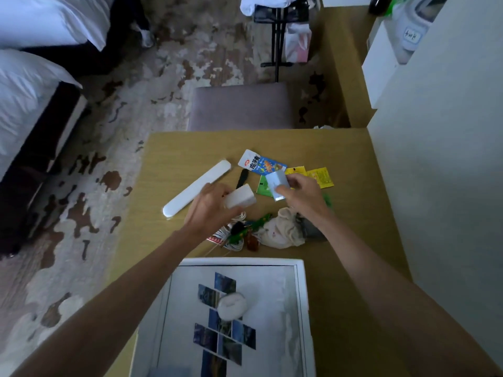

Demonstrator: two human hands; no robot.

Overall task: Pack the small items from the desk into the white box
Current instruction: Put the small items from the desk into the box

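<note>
The white box [302,295] lies open at the near edge of the wooden desk [168,151], with a pale round item [232,305] inside on its picture-printed bottom. My left hand [209,208] grips a small white block [241,198] above the desk. My right hand [302,191] holds a small silvery-blue packet [275,183]. Beyond it lie a blue-white snack sachet [260,162], yellow sachets [319,176] and a green sachet [263,186]. A long white case [196,187] lies to the left.
A pile near the box holds a beige sock [283,231], a coiled white cord [231,242], green-wrapped items [251,227] and a dark grey cloth [313,229]. A black oval object [242,178] lies mid-desk. A grey stool [242,107] stands beyond the desk, a wall at right.
</note>
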